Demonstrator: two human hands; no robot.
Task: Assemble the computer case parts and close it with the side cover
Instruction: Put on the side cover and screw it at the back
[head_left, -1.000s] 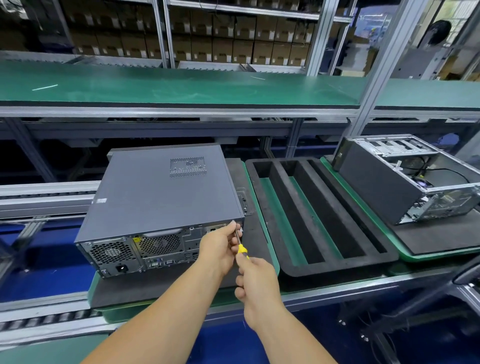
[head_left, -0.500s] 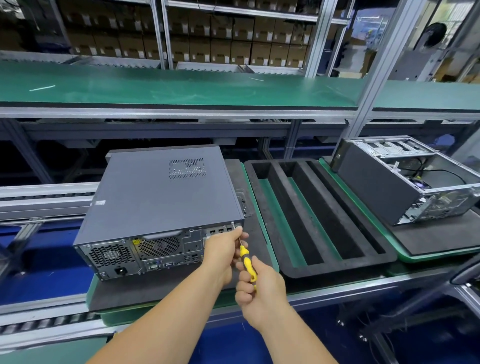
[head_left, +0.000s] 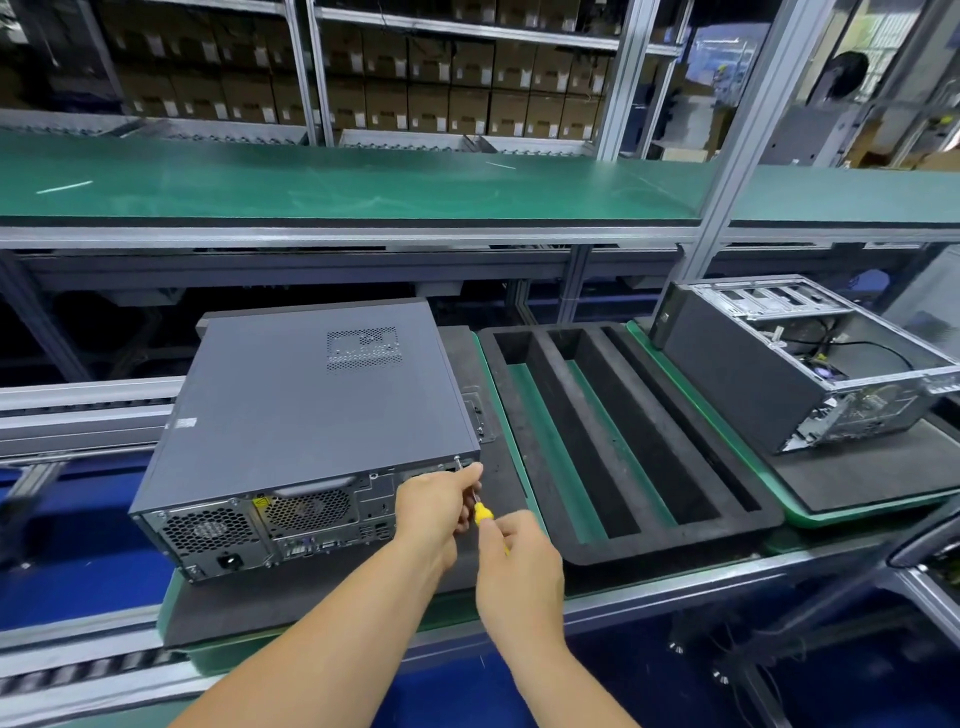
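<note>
Conveyor (head_left: 78, 670): two computer cases (head_left: 311, 405), one screwdriver (head_left: 483, 514).

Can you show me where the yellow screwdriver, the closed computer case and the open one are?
yellow screwdriver (head_left: 483, 513): head view, on its yellow handle between the two hands.
closed computer case (head_left: 311, 395): head view, on its grey side cover.
open computer case (head_left: 737, 379): head view, on its dark side wall.

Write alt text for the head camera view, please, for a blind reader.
A person's right hand holds a yellow-handled screwdriver to a screw at the rear corner of a closed grey computer case, and the left hand steadies its shaft. An open case sits far right.
</note>
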